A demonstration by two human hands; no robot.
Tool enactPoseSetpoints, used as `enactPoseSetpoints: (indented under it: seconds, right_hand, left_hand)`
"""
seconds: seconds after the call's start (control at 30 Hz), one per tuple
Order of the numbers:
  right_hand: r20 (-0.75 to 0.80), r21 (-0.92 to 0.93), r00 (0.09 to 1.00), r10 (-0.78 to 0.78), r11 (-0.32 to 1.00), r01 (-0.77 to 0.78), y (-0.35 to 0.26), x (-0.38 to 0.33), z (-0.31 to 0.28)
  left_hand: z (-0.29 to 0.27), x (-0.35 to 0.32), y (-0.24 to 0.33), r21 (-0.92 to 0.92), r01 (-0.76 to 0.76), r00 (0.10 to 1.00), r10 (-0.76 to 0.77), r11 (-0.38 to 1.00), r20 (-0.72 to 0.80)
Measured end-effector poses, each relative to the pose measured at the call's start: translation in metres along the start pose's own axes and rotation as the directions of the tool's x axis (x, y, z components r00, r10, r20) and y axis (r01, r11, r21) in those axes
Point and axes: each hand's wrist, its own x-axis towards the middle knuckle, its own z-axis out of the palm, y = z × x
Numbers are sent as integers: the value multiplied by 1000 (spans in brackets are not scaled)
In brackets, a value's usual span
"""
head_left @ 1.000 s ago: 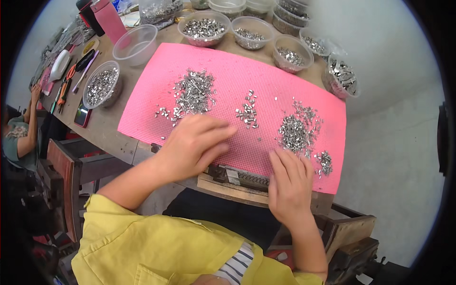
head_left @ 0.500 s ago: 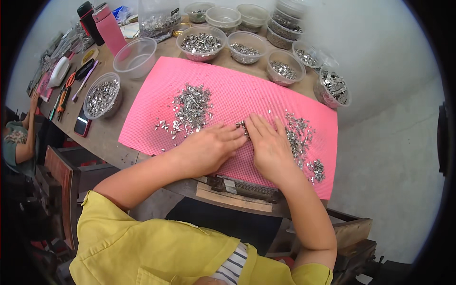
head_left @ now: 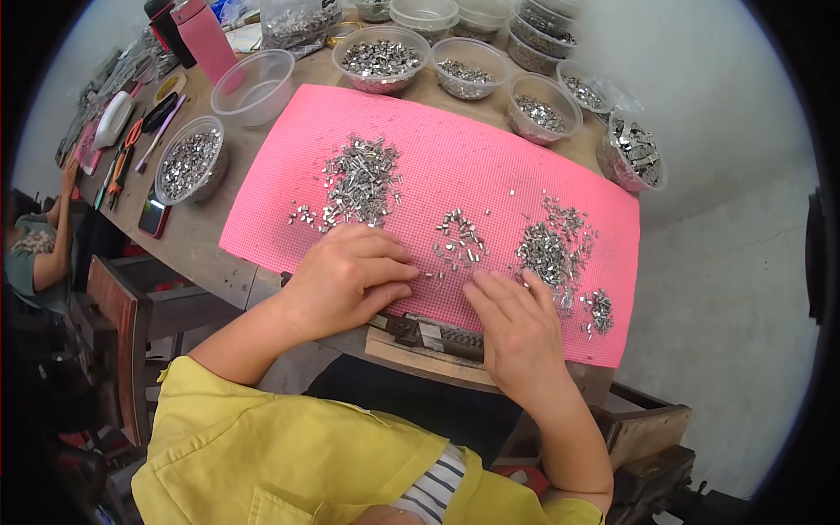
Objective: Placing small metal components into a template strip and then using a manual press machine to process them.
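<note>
Small shiny metal pieces lie in heaps on a pink textured mat (head_left: 437, 140). My left hand (head_left: 350, 276) rests on the mat just below the left heap (head_left: 361, 179), its fingers loosely bent and the thumb a little apart from them. Flat on the mat, fingers stretched out, is my right hand (head_left: 518, 328), below the right heap (head_left: 547, 254). Between the hands and a little beyond them a thin scatter of metal pieces (head_left: 461, 236) is spread. A smaller cluster of pieces (head_left: 599, 311) sits right of my right hand. Neither hand visibly holds anything.
Plastic tubs of metal pieces (head_left: 381, 57) line the mat's far edge; another tub (head_left: 191, 164) and an empty one (head_left: 254, 87) stand left. Further left are a pink bottle (head_left: 206, 39), a phone (head_left: 154, 214) and pliers (head_left: 121, 175). Another person's arm (head_left: 63, 219) shows at far left.
My hands have moved apart and toward me, from near each other at the mat's middle. The scatter of pieces between them is now uncovered. The view has shifted slightly.
</note>
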Motion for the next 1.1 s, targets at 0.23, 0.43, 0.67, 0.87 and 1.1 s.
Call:
enactPoseSetpoints:
  seconds: [0.23, 0.43, 0.67, 0.87, 1.1]
  right_hand:
    - [-131, -51, 991, -28, 998, 22, 14, 27, 16]
    - [-108, -48, 994, 22, 998, -28, 14, 9, 10]
    - [-163, 48, 984, 72, 997, -65, 17, -2, 5]
    - [-279, 66, 957, 74, 996, -58, 16, 9, 4]
    - [-289, 84, 957, 7, 996, 18, 12, 34, 9]
  left_hand:
    - [8, 20, -3, 117, -17, 1000, 19, 993, -18]
    - [11, 41, -10, 130, -45, 997, 36, 991, 71]
    - [18, 47, -16, 134, -115, 989, 102, 984, 103]
    - [16, 46, -24, 43, -94, 995, 93, 995, 26]
    - [12, 53, -27, 107, -59, 990, 44, 992, 135]
